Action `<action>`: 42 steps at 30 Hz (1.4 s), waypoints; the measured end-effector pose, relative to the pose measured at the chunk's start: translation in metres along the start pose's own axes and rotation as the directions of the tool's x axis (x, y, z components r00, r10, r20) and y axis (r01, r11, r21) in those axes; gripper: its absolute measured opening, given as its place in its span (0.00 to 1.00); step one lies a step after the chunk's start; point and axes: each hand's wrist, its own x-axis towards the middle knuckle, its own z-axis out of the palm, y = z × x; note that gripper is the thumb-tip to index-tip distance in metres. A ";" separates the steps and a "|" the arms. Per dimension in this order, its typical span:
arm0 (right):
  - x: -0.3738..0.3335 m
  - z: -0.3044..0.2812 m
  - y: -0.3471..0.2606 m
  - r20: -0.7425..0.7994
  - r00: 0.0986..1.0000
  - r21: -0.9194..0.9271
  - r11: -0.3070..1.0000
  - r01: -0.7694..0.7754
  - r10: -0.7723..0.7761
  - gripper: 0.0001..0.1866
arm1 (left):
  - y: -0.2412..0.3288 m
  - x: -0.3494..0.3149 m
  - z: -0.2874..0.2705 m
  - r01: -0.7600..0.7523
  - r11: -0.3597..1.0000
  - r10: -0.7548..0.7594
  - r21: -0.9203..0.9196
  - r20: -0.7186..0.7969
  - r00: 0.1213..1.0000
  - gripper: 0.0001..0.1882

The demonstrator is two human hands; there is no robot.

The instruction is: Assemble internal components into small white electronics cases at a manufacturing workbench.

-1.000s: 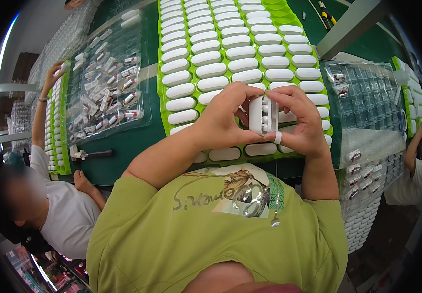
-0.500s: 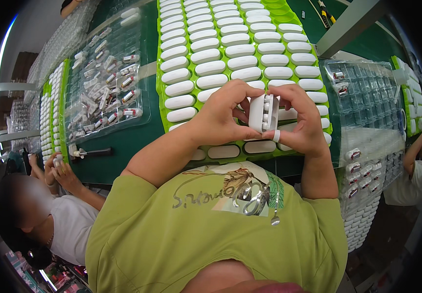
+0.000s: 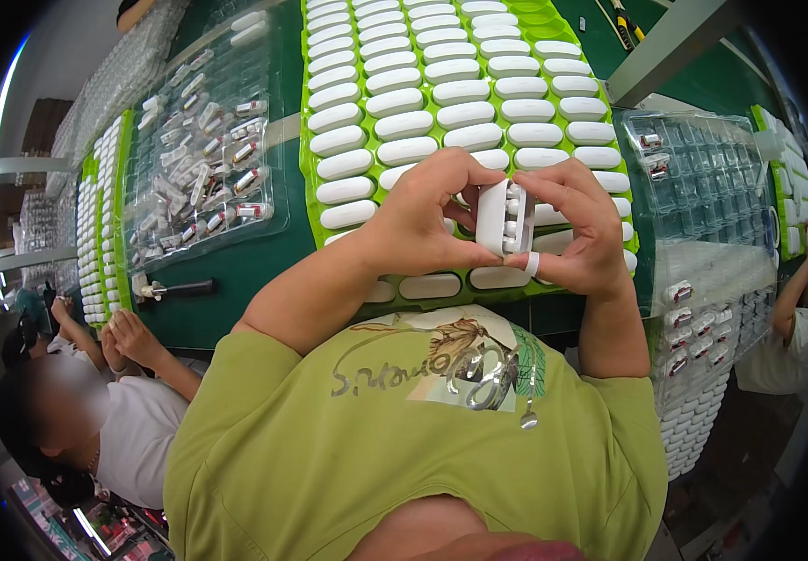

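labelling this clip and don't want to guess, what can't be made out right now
White case, head view: ends partly covered by the left hand and right hand; contents too small to identify.
Green tray, head view: far end cut off by picture's top edge.
Small parts, head view: too small and overlapped to count.

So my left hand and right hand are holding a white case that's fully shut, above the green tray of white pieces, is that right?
Not quite: the white case isn't fully shut. The head view shows it open, with small white parts visible inside. Your left hand and right hand do hold it above the green tray of white pieces.
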 end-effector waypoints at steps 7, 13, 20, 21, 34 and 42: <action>0.000 -0.006 -0.005 0.051 0.999 -0.017 1.000 0.003 -0.002 0.34 | 0.006 -0.001 0.000 -0.050 0.991 0.047 0.123 0.025 0.999 0.34; -0.002 -0.004 -0.007 0.045 0.999 -0.092 0.995 0.024 -0.020 0.34 | 0.004 -0.002 -0.001 -0.052 0.989 0.044 0.140 0.056 0.997 0.35; 0.000 -0.001 -0.002 0.019 1.000 -0.051 0.999 -0.007 0.008 0.35 | 0.001 -0.001 0.004 0.047 0.999 -0.047 0.010 0.034 0.998 0.36; 0.000 -0.001 -0.002 0.029 0.999 -0.036 0.999 -0.018 0.019 0.35 | 0.001 -0.001 0.004 0.048 0.999 -0.048 0.009 0.034 0.998 0.36; 0.001 0.003 -0.007 0.044 0.987 0.134 0.978 -0.159 0.155 0.37 | 0.008 0.000 0.001 -0.077 0.993 0.082 0.094 -0.048 0.995 0.34; -0.001 0.002 -0.004 0.068 0.997 0.123 0.991 -0.056 0.048 0.37 | 0.008 -0.002 0.002 -0.113 0.989 0.115 0.099 -0.013 0.993 0.33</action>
